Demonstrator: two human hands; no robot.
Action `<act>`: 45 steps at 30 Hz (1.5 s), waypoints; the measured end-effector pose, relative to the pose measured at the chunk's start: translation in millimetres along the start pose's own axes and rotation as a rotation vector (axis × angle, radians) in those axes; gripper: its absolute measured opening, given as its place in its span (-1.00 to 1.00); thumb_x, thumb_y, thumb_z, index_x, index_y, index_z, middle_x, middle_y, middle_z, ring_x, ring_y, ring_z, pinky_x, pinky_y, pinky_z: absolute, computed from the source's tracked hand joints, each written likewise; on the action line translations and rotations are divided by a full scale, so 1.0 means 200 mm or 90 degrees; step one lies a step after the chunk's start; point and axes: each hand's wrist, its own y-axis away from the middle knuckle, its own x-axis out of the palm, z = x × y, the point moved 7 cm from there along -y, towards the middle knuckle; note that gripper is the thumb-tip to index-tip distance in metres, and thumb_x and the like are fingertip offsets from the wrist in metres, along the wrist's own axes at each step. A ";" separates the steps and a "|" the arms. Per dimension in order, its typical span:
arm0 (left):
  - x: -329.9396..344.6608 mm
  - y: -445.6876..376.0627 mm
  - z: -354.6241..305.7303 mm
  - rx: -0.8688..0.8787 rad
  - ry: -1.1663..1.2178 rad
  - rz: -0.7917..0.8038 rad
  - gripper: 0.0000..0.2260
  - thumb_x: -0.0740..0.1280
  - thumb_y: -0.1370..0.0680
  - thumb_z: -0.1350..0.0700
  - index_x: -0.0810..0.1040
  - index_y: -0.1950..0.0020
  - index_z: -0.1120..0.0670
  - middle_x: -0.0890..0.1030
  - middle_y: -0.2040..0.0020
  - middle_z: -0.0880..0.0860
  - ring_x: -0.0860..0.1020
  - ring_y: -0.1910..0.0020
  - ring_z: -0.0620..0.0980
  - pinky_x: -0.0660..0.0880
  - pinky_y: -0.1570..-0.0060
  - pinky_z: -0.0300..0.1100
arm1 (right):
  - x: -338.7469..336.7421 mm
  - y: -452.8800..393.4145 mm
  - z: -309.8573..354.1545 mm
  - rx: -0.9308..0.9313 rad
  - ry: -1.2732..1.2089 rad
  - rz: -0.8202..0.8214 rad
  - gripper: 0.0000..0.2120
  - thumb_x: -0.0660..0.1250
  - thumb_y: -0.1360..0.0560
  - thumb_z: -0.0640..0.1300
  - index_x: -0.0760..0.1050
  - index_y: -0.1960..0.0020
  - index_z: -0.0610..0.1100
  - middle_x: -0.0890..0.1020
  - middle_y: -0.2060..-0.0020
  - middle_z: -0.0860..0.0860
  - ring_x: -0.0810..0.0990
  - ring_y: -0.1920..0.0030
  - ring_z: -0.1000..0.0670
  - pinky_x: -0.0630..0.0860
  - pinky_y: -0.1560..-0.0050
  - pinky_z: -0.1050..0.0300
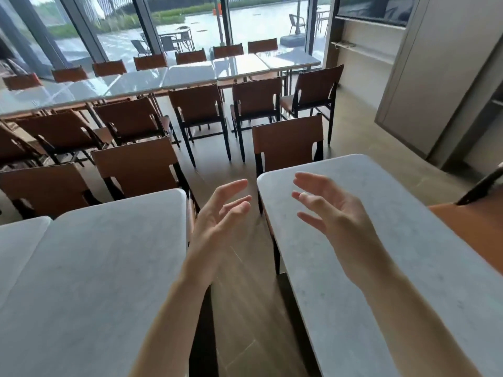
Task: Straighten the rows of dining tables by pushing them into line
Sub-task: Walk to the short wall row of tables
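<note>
I look down at two pale stone-look tables with a strip of wood floor (245,308) open between them. The left table (95,268) fills the view from 7 to 9 o'clock; its rounded far corner sits near centre. The right table (381,254) runs from 5 to 3 o'clock, angled so that its near end swings away to the right and the gap between the two widens toward me. The edges facing each other are apart, not touching.

My left hand (220,213) hangs over the gap, just right of the left table's edge, fingers spread wide and lightly bent, holding nothing. My right hand (329,210) hovers above the right table's near-left edge, fingers also spread wide, palm facing the left hand, holding nothing. I cannot tell whether it touches the top.

At 9 o'clock a third top (16,240) butts against the left table. Brown chairs (288,142) stand beyond both tables at 12 o'clock, one tucked against the right table's far end. Farther off, from 10 to 1 o'clock, a long row (190,73) of glossy tables stands joined end to end, with chairs on both sides. Behind it are tall windows (258,20). A beige wall (435,77) stands at 2 o'clock, with bare floor in front of it.
</note>
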 end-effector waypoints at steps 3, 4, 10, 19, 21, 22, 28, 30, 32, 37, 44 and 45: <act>0.03 -0.22 0.02 -0.004 0.005 0.010 -0.51 0.35 -0.48 -0.15 0.55 -0.36 0.00 0.64 -0.25 -0.13 0.61 -0.27 -0.06 0.56 -0.23 -0.11 | -0.07 -0.15 -0.02 0.004 -0.012 -0.021 -0.74 0.28 -0.64 -0.17 0.60 -0.26 0.06 0.67 -0.17 0.24 0.63 -0.21 0.18 0.59 -0.27 0.09; 0.04 -0.30 0.04 -0.006 0.015 0.014 -0.52 0.36 -0.48 -0.13 0.55 -0.35 0.03 0.64 -0.25 -0.10 0.62 -0.25 -0.04 0.57 -0.21 -0.13 | -0.09 -0.20 -0.04 0.003 -0.010 -0.032 -0.74 0.28 -0.64 -0.16 0.60 -0.26 0.07 0.67 -0.16 0.25 0.63 -0.22 0.18 0.59 -0.26 0.10; 0.03 -0.83 0.28 -0.025 0.029 0.061 -0.67 0.30 -0.56 0.05 0.57 -0.31 0.06 0.64 -0.22 -0.04 0.64 -0.21 -0.02 0.58 -0.20 -0.08 | -0.07 -0.58 -0.19 0.012 0.018 -0.088 -0.75 0.28 -0.64 -0.15 0.61 -0.22 0.10 0.67 -0.14 0.28 0.63 -0.20 0.20 0.58 -0.25 0.13; -0.47 -1.69 0.52 -0.043 0.082 0.042 -0.69 0.30 -0.57 0.06 0.57 -0.29 0.09 0.67 -0.15 -0.08 0.64 -0.22 0.01 0.53 -0.29 0.05 | 0.49 -1.60 -0.25 0.048 0.039 -0.082 -0.75 0.30 -0.63 -0.19 0.62 -0.23 0.04 0.69 -0.12 0.21 0.63 -0.21 0.17 0.58 -0.28 0.04; -0.62 -1.85 0.54 -0.031 0.076 0.027 -0.71 0.31 -0.57 0.06 0.58 -0.27 0.07 0.67 -0.16 -0.06 0.63 -0.22 0.03 0.53 -0.31 0.08 | 0.65 -1.81 -0.24 0.038 0.040 -0.062 -0.75 0.30 -0.63 -0.19 0.62 -0.21 0.04 0.69 -0.12 0.19 0.63 -0.22 0.15 0.58 -0.26 0.04; -0.70 -1.91 0.54 -0.025 0.069 0.015 -0.71 0.31 -0.57 0.05 0.59 -0.26 0.06 0.67 -0.17 -0.05 0.63 -0.22 0.03 0.52 -0.31 0.09 | 0.72 -1.90 -0.24 0.035 0.042 -0.054 -0.76 0.30 -0.63 -0.19 0.63 -0.21 0.04 0.69 -0.12 0.18 0.63 -0.22 0.14 0.59 -0.26 0.04; -1.14 -2.21 0.59 0.000 0.008 -0.034 -0.73 0.31 -0.59 0.00 0.59 -0.26 0.01 0.65 -0.18 -0.07 0.63 -0.21 0.01 0.49 -0.32 0.19 | 1.15 -2.38 -0.26 0.033 0.017 0.013 -0.78 0.31 -0.62 -0.19 0.64 -0.19 0.00 0.69 -0.16 0.10 0.63 -0.24 0.09 0.58 -0.27 -0.01; -1.28 -2.27 0.61 0.003 0.011 -0.071 -0.72 0.31 -0.58 -0.03 0.60 -0.25 0.01 0.66 -0.14 -0.09 0.64 -0.19 0.00 0.50 -0.31 0.17 | 1.30 -2.52 -0.27 0.028 0.009 0.040 -0.78 0.30 -0.62 -0.20 0.64 -0.19 0.00 0.69 -0.16 0.09 0.63 -0.23 0.08 0.58 -0.28 0.00; -1.41 -2.30 0.64 0.000 0.017 -0.112 -0.67 0.30 -0.53 -0.09 0.61 -0.22 0.00 0.67 -0.10 -0.06 0.64 -0.17 0.03 0.51 -0.29 0.16 | 1.45 -2.66 -0.28 0.023 0.001 0.081 -0.79 0.31 -0.62 -0.18 0.63 -0.18 0.00 0.68 -0.17 0.09 0.63 -0.24 0.08 0.58 -0.28 -0.01; -1.63 -2.43 0.80 -0.036 -0.007 -0.188 -0.66 0.29 -0.49 -0.13 0.63 -0.17 -0.01 0.69 -0.09 0.00 0.64 -0.17 0.06 0.51 -0.29 0.17 | 1.74 -3.01 -0.38 0.023 -0.009 0.171 -0.66 0.32 -0.46 -0.02 0.62 -0.21 0.00 0.67 -0.18 0.11 0.62 -0.26 0.09 0.57 -0.29 -0.02; -1.76 -3.03 1.00 -0.070 -0.028 -0.279 -0.80 0.28 -0.55 0.00 0.64 -0.07 -0.03 0.70 -0.07 -0.04 0.67 -0.09 -0.10 0.57 -0.24 -0.02 | 1.79 -3.70 -0.47 -0.004 0.010 0.297 -0.74 0.35 -0.52 -0.05 0.63 -0.20 0.02 0.68 -0.18 0.10 0.64 -0.24 0.06 0.56 -0.29 -0.09; -1.75 -3.18 1.01 -0.066 -0.036 -0.275 -0.81 0.28 -0.54 -0.01 0.64 -0.07 -0.04 0.70 -0.06 -0.06 0.67 -0.09 -0.11 0.57 -0.23 -0.03 | 1.75 -3.83 -0.46 -0.010 0.021 0.311 -0.78 0.36 -0.57 -0.08 0.63 -0.20 0.01 0.69 -0.18 0.09 0.65 -0.23 0.05 0.55 -0.29 -0.12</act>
